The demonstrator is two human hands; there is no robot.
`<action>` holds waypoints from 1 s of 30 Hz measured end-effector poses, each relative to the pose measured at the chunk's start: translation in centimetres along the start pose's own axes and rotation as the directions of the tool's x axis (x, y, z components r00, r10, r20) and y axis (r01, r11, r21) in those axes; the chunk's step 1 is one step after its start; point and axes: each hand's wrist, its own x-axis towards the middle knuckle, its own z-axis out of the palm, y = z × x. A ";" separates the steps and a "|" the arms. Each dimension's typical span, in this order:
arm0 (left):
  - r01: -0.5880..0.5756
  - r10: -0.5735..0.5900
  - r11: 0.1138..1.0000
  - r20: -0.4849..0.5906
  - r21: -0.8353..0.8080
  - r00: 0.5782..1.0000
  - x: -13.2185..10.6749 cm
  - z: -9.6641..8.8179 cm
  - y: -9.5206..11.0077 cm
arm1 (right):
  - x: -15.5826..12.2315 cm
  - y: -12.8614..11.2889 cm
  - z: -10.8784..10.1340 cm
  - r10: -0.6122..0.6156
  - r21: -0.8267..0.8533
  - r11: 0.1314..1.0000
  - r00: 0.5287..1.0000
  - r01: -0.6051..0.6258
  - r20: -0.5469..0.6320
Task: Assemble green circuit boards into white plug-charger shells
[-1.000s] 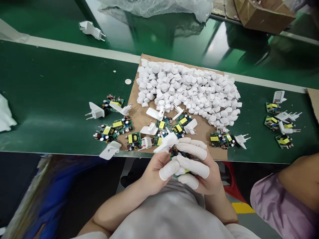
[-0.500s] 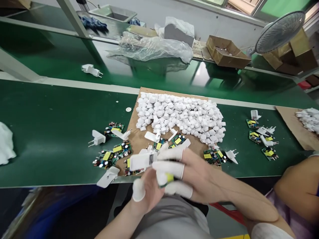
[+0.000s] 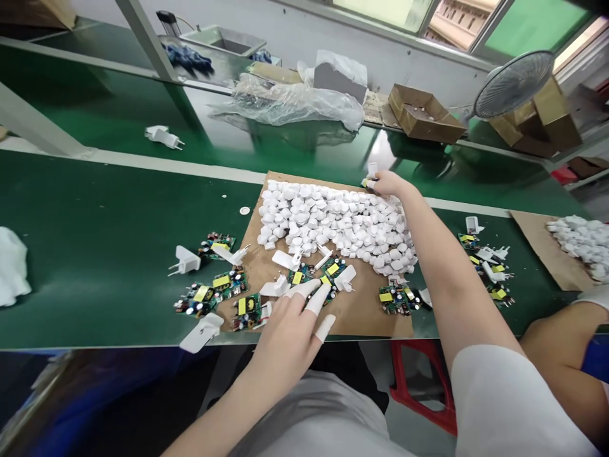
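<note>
My left hand [image 3: 290, 324], with white finger cots, reaches over the near part of the cardboard. Its fingers are stretched and apart, with the tips over a circuit board [image 3: 332, 269] bearing yellow parts; whether they touch it I cannot tell. My right hand [image 3: 390, 184] is stretched to the far edge of the cardboard, closed on a white plug charger [image 3: 372, 169] with a yellow-marked board at its lower end. Between my hands spreads a heap of small white plastic pieces [image 3: 333, 216]. White plug casings [image 3: 287, 260] lie among the boards by my left hand.
More boards [image 3: 202, 295] and a plug casing [image 3: 184, 260] lie left on the green table. Others [image 3: 397, 298] lie to the right. A loose plug [image 3: 164, 136] is on the raised shelf. Behind are plastic wrap [image 3: 295, 105], a carton [image 3: 423, 111] and a fan [image 3: 514, 86]. A person's arm [image 3: 556, 336] is at right.
My hands were together near the table edge, holding a white casing and a board. The right has moved far forward with the plug charger; the left has let go and rests over the boards.
</note>
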 end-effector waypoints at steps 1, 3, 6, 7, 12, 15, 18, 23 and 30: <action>-0.036 0.033 0.995 0.034 0.095 0.999 0.6 0.5 0.1 | -0.2 0.1 -0.1 0.013 -0.005 1.000 1.000 -0.013 0.016; -0.077 0.055 0.972 0.102 0.224 0.993 1.6 1.3 0.1 | -1.1 0.0 -0.6 0.026 -0.018 1.000 0.999 -0.025 0.026; -0.079 0.030 0.952 0.166 0.295 0.986 2.3 1.9 -0.3 | -3.9 -0.7 -1.5 -0.038 -0.020 0.999 0.999 0.038 0.027; -0.077 0.030 0.958 0.171 0.275 0.985 2.3 2.0 -0.4 | -5.1 -1.0 -1.7 -0.094 -0.040 0.995 0.995 0.095 0.037; 0.021 -0.026 0.995 -0.057 -0.095 0.998 2.5 1.5 -0.4 | -10.8 -2.5 -1.1 -0.255 -0.462 0.814 0.932 0.351 0.258; 0.192 -0.289 0.865 -0.147 -0.464 0.946 2.7 0.7 0.0 | -11.9 -3.0 0.1 -0.224 -0.545 0.772 0.943 0.326 0.245; 0.327 -0.571 0.466 0.003 -0.823 0.821 3.1 -0.4 0.5 | -11.7 -3.3 1.3 -0.221 -0.556 0.771 0.949 0.311 0.224; 0.300 -0.641 -0.246 0.387 -0.922 0.663 3.2 -1.2 1.9 | -11.3 -3.5 1.9 -0.243 -0.564 0.764 0.949 0.314 0.200; 0.240 -0.549 -0.467 0.492 -0.851 0.675 2.4 -0.1 3.0 | -16.6 -2.5 -0.3 -0.347 0.032 0.930 0.905 0.365 -0.244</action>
